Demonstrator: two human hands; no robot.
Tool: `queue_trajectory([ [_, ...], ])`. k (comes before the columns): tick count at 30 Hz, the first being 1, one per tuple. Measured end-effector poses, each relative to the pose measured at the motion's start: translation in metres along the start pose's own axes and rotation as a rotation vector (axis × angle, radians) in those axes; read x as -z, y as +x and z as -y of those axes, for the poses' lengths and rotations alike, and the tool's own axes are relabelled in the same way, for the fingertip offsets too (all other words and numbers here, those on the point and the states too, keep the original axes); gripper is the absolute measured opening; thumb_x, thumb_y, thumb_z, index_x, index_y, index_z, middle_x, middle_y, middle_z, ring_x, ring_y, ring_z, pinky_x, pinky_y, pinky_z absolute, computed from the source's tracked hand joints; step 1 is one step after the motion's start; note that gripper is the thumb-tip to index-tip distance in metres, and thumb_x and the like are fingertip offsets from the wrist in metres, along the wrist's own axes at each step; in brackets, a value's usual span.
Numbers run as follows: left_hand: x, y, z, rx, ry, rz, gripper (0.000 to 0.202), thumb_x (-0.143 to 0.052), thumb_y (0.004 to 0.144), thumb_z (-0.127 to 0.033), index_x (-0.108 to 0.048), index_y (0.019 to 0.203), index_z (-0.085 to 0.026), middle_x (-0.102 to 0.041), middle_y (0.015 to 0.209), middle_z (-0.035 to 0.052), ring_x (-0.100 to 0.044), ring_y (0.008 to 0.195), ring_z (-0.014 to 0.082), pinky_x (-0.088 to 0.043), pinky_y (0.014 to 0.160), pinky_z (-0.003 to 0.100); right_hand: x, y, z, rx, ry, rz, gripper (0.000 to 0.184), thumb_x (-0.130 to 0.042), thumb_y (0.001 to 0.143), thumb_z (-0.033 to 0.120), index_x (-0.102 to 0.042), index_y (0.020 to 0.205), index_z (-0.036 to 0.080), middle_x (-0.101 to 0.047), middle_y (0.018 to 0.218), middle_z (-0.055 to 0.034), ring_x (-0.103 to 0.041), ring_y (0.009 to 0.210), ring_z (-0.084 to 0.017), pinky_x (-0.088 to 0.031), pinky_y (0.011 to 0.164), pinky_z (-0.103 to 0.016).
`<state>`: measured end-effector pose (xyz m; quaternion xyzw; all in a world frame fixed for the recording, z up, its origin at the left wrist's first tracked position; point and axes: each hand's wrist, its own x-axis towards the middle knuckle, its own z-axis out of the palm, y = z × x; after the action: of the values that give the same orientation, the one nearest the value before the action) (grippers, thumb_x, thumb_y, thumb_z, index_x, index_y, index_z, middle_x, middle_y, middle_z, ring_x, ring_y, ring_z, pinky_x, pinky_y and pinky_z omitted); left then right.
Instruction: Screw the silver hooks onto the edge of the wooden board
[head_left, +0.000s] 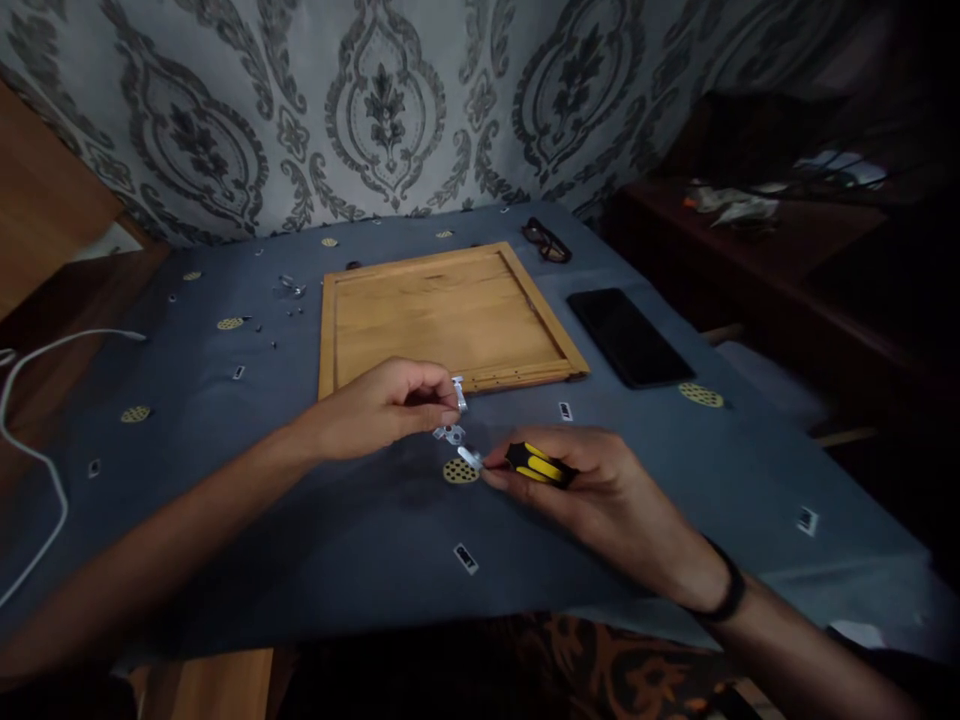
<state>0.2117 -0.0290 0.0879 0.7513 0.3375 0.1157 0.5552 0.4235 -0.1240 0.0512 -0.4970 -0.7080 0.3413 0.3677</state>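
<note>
My left hand (382,408) is closed in a pinch on a small silver metal bracket (454,412), held just above the blue cloth (300,520) in front of the wooden frame panel (442,315). My right hand (600,490) is wrapped round a black and yellow screwdriver (536,465). Its short metal tip (471,457) points left, up against the bracket's lower end. Both hands meet near the cloth's middle, over a yellow dotted patch (460,471).
A black phone (628,336) lies right of the panel, with glasses (546,240) behind it. Small metal parts (289,288) are scattered at the left rear. A white cable (30,420) loops at far left. A dark side table (750,240) stands to the right.
</note>
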Motion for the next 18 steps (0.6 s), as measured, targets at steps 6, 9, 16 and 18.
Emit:
queue_trajectory([
  [6, -0.012, -0.007, -0.003, -0.043, 0.084, -0.258, 0.021, -0.059, 0.092, -0.041, -0.064, 0.092, -0.020, -0.066, 0.084, 0.0007, -0.060, 0.077, 0.0149, -0.045, 0.066, 0.025, 0.002, 0.002, 0.006, -0.151, 0.200, -0.003, 0.045, -0.072, 0.084, 0.058, -0.067, 0.066, 0.018, -0.051, 0.056, 0.0033, -0.039, 0.052, -0.007, -0.034, 0.047, -0.019],
  [9, -0.022, -0.016, 0.000, -0.116, 0.280, -0.411, 0.022, -0.060, 0.096, -0.045, -0.065, 0.100, -0.024, -0.070, 0.098, 0.0027, -0.065, 0.091, 0.0193, -0.050, 0.076, 0.031, 0.001, 0.003, 0.005, -0.190, 0.287, -0.048, 0.044, -0.077, 0.078, 0.061, -0.069, 0.068, 0.018, -0.056, 0.059, 0.0023, -0.044, 0.054, -0.008, -0.040, 0.050, -0.020],
  [16, -0.047, -0.024, 0.009, -0.258, 0.797, -0.462, 0.039, -0.076, 0.087, -0.049, -0.062, 0.115, -0.027, -0.070, 0.112, 0.0051, -0.065, 0.106, 0.0283, -0.050, 0.087, 0.045, -0.002, 0.006, -0.003, -0.284, 0.425, -0.078, 0.041, -0.084, 0.070, 0.057, -0.074, 0.069, 0.018, -0.063, 0.061, 0.0015, -0.050, 0.056, -0.008, -0.045, 0.054, -0.020],
  [18, -0.050, -0.022, 0.009, -0.265, 0.856, -0.473, 0.035, -0.076, 0.088, -0.048, -0.062, 0.112, -0.027, -0.070, 0.110, 0.0050, -0.066, 0.103, 0.0279, -0.050, 0.085, 0.045, -0.003, 0.005, -0.004, -0.297, 0.444, -0.060, 0.040, -0.085, 0.070, 0.056, -0.073, 0.067, 0.018, -0.062, 0.060, 0.0023, -0.048, 0.055, -0.007, -0.044, 0.054, -0.019],
])
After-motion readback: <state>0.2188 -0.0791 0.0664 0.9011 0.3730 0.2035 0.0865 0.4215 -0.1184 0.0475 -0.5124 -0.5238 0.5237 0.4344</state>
